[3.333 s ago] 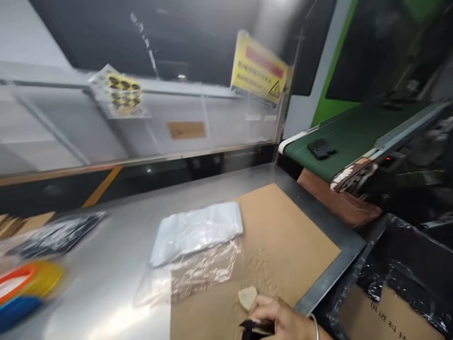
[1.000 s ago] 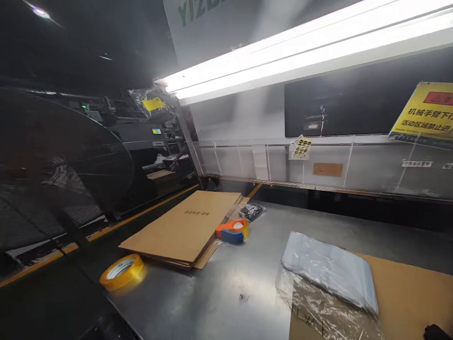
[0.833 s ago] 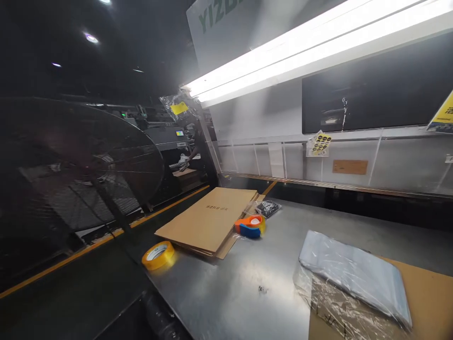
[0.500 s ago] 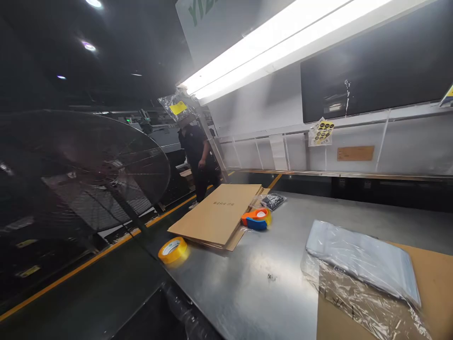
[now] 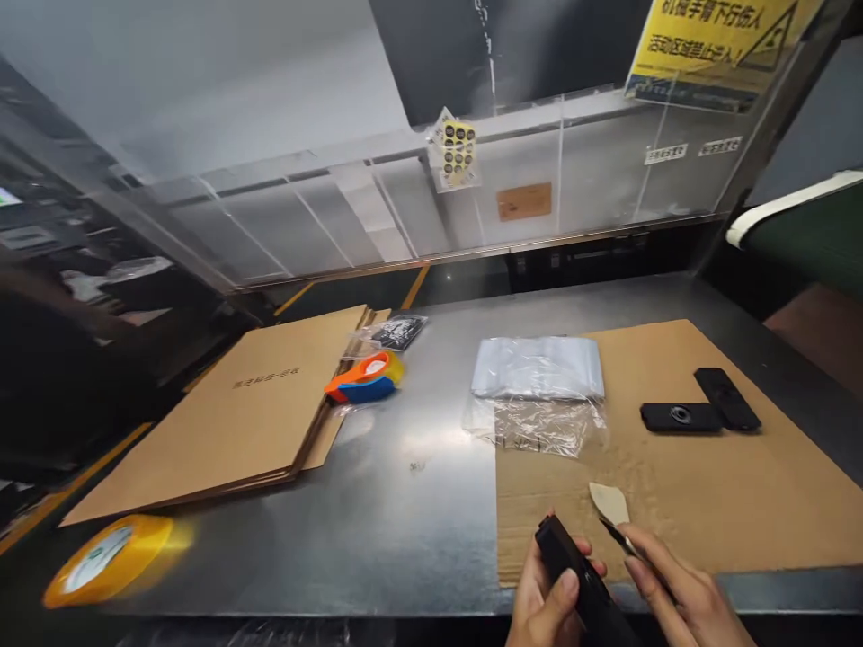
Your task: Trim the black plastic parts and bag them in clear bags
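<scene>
My left hand (image 5: 549,602) is wrapped around a long black rectangular device (image 5: 580,575), with the thumb along its near face. Just to the right, my right hand (image 5: 680,589) pinches a thin, dark, pointed tool (image 5: 617,536); its exact kind is unclear. Beside the tool's tip is a cream, leaf-shaped piece (image 5: 610,500); whether the two are joined, I cannot tell. Both hands are at the near edge of a cardboard sheet (image 5: 742,503). Two more black devices (image 5: 680,416) rest on that sheet at the right, touching each other.
Clear plastic bags (image 5: 539,368) lie at the cardboard's left edge. Leftward on the metal table (image 5: 418,521) are an orange-and-blue tape dispenser (image 5: 368,382), a black packet (image 5: 401,332), flat cartons (image 5: 229,404) and a yellow tape roll (image 5: 108,557). A yellow warning sign (image 5: 721,54) hangs above.
My view has swung right and down. Both hands, the held device and tool, and the two devices on the cardboard now show; the fan and the co-worker are out of view.
</scene>
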The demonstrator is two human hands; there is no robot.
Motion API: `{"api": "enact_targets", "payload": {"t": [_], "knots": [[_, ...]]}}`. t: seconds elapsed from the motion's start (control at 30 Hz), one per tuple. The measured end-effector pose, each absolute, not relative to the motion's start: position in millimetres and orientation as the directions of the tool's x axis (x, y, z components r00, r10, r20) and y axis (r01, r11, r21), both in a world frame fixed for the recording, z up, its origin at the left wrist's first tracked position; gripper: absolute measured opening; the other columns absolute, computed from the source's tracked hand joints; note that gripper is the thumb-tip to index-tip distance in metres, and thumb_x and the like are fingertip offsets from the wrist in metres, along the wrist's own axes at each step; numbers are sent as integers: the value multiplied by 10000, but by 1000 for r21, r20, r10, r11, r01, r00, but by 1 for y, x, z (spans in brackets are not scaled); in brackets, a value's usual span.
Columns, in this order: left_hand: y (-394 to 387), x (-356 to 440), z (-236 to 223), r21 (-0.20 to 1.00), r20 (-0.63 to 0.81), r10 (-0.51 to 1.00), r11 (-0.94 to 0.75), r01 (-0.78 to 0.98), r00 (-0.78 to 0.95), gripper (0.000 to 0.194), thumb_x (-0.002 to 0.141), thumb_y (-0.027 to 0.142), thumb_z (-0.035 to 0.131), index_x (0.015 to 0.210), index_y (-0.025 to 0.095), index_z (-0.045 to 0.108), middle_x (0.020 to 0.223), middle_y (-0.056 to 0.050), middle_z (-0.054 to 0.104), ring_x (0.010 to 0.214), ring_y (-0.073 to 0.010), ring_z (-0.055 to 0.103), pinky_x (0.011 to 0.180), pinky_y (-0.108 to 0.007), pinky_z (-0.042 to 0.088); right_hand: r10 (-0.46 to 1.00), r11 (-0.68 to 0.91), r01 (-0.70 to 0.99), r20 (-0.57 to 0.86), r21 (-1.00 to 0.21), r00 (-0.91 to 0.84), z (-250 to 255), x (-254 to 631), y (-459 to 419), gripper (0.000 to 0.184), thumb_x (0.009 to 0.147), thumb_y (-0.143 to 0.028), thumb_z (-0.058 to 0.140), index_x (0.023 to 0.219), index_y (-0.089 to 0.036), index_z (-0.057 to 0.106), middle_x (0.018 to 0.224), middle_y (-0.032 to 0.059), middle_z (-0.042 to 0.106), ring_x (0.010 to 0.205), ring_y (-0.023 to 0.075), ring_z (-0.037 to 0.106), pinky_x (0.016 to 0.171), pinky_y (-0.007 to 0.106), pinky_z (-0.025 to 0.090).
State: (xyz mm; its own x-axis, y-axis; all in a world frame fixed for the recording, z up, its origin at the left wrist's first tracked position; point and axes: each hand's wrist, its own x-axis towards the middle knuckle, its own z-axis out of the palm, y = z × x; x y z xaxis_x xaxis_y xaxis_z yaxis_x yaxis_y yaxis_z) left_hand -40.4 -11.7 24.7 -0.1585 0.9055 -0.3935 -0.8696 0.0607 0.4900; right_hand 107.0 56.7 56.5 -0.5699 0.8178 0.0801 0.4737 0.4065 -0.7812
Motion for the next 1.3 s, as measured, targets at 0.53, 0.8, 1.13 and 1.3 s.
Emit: {"api": "enact_targets", "payload": {"t": [0.53, 0.8, 1.13, 1.3], "knots": [[-17, -31, 12, 746, -343, 890, 64, -663, -300, 642, 559, 437, 770, 1085, 251, 453, 794, -18, 618, 690, -183, 621, 681, -327, 481, 739, 605, 529, 171, -596, -652, 73, 106, 50, 298, 942, -312, 319, 1020, -241, 598, 763, 38, 617, 675, 153, 624, 592, 214, 520], [-14, -30, 16, 752, -413, 844, 104, -651, -343, 728, 513, 456, 787, 1101, 239, 417, 923, -64, 609, 837, -237, 624, 477, -208, 400, 701, 685, 546, 232, -483, -675, 79, 107, 50, 326, 948, -315, 306, 1025, -215, 606, 692, 33, 604, 618, 144, 606, 535, 200, 495], [-14, -28, 14, 769, -421, 828, 109, -630, -371, 739, 505, 471, 783, 1100, 241, 410, 923, -64, 601, 838, -222, 607, 548, -231, 443, 662, 728, 553, 207, -405, -720, 71, 110, 51, 377, 957, -282, 245, 1091, -176, 581, 673, 44, 580, 603, 154, 593, 523, 228, 500], [-14, -27, 13, 769, -420, 824, 99, -632, -381, 726, 515, 464, 779, 1108, 235, 427, 931, -70, 597, 839, -222, 601, 600, -260, 467, 670, 720, 557, 205, -415, -714, 69, 109, 51, 363, 954, -281, 261, 1093, -177, 580, 669, 41, 573, 602, 157, 593, 505, 227, 493]]}}
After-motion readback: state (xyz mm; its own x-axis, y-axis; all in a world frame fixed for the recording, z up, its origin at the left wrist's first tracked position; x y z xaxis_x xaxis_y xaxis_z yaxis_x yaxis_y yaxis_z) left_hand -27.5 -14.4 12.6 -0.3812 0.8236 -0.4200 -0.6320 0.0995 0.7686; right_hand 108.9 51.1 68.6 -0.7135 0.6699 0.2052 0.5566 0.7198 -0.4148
